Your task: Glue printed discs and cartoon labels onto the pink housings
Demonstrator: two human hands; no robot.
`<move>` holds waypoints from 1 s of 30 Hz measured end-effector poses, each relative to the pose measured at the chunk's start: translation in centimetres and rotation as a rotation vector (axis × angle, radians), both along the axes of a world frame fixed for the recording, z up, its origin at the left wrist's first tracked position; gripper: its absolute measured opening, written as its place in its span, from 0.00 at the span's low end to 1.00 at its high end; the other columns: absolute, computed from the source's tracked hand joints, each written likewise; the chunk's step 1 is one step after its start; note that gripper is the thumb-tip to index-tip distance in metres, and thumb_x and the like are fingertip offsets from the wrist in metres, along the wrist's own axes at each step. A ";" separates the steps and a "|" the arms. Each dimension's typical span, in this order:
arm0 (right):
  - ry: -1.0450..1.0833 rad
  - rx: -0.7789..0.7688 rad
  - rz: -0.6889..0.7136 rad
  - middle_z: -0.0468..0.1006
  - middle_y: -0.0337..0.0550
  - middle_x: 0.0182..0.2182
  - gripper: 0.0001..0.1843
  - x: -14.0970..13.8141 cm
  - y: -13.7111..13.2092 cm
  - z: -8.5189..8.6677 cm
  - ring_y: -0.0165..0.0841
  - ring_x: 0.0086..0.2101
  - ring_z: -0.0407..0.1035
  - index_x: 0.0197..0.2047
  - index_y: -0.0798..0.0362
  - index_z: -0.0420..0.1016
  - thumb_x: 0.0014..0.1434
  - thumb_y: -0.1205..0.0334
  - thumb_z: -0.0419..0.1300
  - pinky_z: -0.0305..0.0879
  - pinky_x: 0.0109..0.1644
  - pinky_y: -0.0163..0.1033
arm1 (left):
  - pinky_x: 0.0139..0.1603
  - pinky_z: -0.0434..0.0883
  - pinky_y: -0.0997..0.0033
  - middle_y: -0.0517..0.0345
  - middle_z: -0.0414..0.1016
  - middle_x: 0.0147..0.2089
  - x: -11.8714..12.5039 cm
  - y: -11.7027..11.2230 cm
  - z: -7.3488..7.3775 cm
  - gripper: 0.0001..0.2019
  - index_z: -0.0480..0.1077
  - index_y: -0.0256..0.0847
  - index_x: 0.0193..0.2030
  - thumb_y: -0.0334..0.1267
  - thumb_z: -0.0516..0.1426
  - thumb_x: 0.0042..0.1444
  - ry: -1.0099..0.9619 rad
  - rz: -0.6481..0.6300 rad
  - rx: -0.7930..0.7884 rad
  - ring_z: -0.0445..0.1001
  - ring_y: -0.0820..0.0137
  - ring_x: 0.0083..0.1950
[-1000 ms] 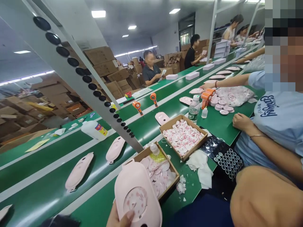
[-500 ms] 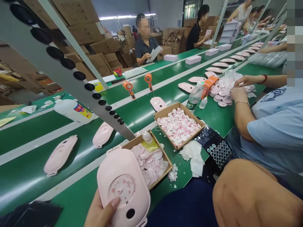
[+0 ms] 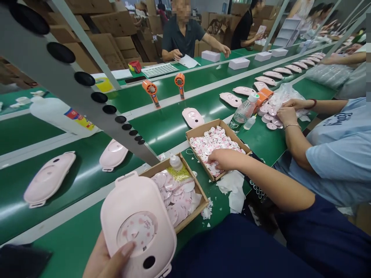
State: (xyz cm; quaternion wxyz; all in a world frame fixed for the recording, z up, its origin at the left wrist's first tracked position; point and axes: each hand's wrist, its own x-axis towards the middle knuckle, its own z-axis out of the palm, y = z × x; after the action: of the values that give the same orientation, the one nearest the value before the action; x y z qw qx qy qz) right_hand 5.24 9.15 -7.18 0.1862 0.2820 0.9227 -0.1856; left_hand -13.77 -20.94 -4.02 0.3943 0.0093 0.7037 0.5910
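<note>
My left hand (image 3: 114,256) grips a pink plastic cover (image 3: 133,197), thumb pressing near the round printed disc (image 3: 137,231) set in its recess. A black oval spot shows below that disc. My right hand (image 3: 223,159) is down in a cardboard tray (image 3: 203,129) of small white-and-pink cartoon pieces (image 3: 216,139). Its fingers are curled together among the pieces; what they hold, if anything, is hidden. Nearer to me, a second cardboard tray (image 3: 193,216) contains pink printed discs (image 3: 176,210), a small white-capped bottle (image 3: 176,162) and a yellow packet (image 3: 179,174).
Pink covers (image 3: 50,179) lie along the green belt (image 3: 162,131). A slanted metal post (image 3: 116,116) crosses in front of me. A water bottle (image 3: 243,112), crumpled tissue (image 3: 232,187) and orange handheld fans (image 3: 179,85) stand about. A co-worker's hands (image 3: 290,112) handle discs at right.
My right hand has moved from near my lap forward into the tray of small pieces. The left hand still grips the cover. Across the belt, a person has stretched an arm toward the white boxes.
</note>
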 end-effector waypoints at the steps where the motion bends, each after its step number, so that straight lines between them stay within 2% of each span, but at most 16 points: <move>1: -0.019 0.016 0.003 0.80 0.49 0.48 0.21 -0.1 -0.1 -0.1 0.44 0.46 0.75 0.51 0.50 0.79 0.53 0.69 0.64 0.66 0.42 0.38 | 0.31 0.80 0.60 0.53 0.84 0.39 0.1 0.1 0.0 0.56 0.64 0.44 0.65 0.47 0.76 0.22 0.005 0.001 -0.008 0.80 0.41 0.43; 4: -0.049 0.068 0.020 0.79 0.52 0.48 0.19 -0.3 -0.4 0.0 0.45 0.47 0.74 0.50 0.52 0.79 0.55 0.69 0.62 0.64 0.41 0.38 | 0.28 0.79 0.62 0.52 0.84 0.39 0.5 0.5 -0.1 0.55 0.65 0.43 0.64 0.48 0.75 0.23 -0.004 0.001 0.004 0.80 0.42 0.42; 9: -0.036 0.131 0.052 0.78 0.53 0.46 0.12 0.3 -0.8 0.0 0.43 0.46 0.73 0.44 0.54 0.78 0.59 0.71 0.57 0.63 0.42 0.38 | 0.29 0.79 0.64 0.51 0.84 0.39 0.7 0.9 -0.2 0.52 0.67 0.40 0.62 0.47 0.75 0.24 0.033 -0.007 0.093 0.80 0.45 0.40; 13: 0.004 0.137 0.100 0.78 0.46 0.49 0.17 0.7 -0.8 -0.4 0.42 0.50 0.71 0.49 0.49 0.76 0.57 0.73 0.58 0.62 0.46 0.38 | 0.29 0.77 0.71 0.57 0.83 0.37 0.4 0.7 -0.2 0.48 0.68 0.39 0.61 0.43 0.75 0.28 0.047 -0.016 0.127 0.79 0.56 0.35; 16: -0.004 0.138 0.105 0.79 0.46 0.46 0.17 0.7 -0.4 -0.4 0.42 0.46 0.73 0.48 0.49 0.77 0.56 0.72 0.61 0.63 0.42 0.38 | 0.29 0.75 0.73 0.59 0.82 0.36 0.3 0.6 0.0 0.47 0.68 0.40 0.61 0.43 0.74 0.29 0.049 0.002 0.152 0.78 0.59 0.35; 19: 0.023 0.180 0.079 0.80 0.50 0.42 0.08 1.0 0.1 0.6 0.43 0.42 0.75 0.40 0.53 0.79 0.56 0.70 0.62 0.64 0.39 0.39 | 0.33 0.75 0.72 0.56 0.82 0.37 0.6 0.7 0.0 0.45 0.69 0.39 0.60 0.42 0.74 0.30 0.064 0.036 0.206 0.79 0.55 0.39; 21: 0.080 0.233 0.052 0.79 0.51 0.41 0.05 1.4 -0.3 2.0 0.44 0.42 0.74 0.37 0.55 0.78 0.59 0.69 0.60 0.66 0.41 0.41 | 0.39 0.76 0.68 0.51 0.82 0.41 0.8 0.9 -0.3 0.43 0.69 0.37 0.58 0.42 0.74 0.31 0.032 0.034 0.258 0.79 0.52 0.44; 24: 0.336 0.248 -0.010 0.78 0.49 0.42 0.08 1.7 -3.4 4.2 0.39 0.43 0.73 0.44 0.53 0.75 0.67 0.63 0.55 0.68 0.45 0.42 | 0.46 0.77 0.62 0.45 0.81 0.46 1.2 1.3 -1.2 0.41 0.67 0.35 0.59 0.42 0.73 0.36 -0.050 -0.033 0.339 0.79 0.49 0.49; 26: 0.773 0.070 -0.050 0.78 0.43 0.37 0.09 1.2 -7.1 5.2 0.34 0.36 0.73 0.49 0.50 0.72 0.67 0.59 0.56 0.69 0.39 0.39 | 0.48 0.77 0.59 0.43 0.80 0.49 1.6 1.7 -2.0 0.43 0.64 0.35 0.62 0.44 0.73 0.39 -0.082 -0.096 0.408 0.78 0.47 0.52; 28: 1.081 -0.040 0.048 0.78 0.40 0.36 0.08 0.1 -11.1 5.5 0.33 0.35 0.72 0.48 0.48 0.70 0.65 0.63 0.59 0.69 0.40 0.40 | 0.51 0.76 0.57 0.41 0.78 0.54 2.1 2.0 -2.7 0.45 0.62 0.37 0.64 0.46 0.72 0.40 -0.089 -0.146 0.490 0.76 0.46 0.55; 30: 1.220 -0.005 0.126 0.78 0.39 0.34 0.04 -1.5 -14.3 5.1 0.33 0.36 0.71 0.42 0.49 0.71 0.65 0.67 0.59 0.67 0.43 0.43 | 0.53 0.75 0.55 0.41 0.76 0.57 2.5 2.2 -3.2 0.44 0.61 0.38 0.65 0.47 0.72 0.42 -0.079 -0.193 0.553 0.74 0.46 0.57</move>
State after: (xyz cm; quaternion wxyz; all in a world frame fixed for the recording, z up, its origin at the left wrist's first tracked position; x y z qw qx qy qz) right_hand 3.70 -5.13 -2.08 -0.3644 0.0695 0.8773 -0.3045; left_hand -11.23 -18.78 -7.19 0.4581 0.1602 0.4958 0.7202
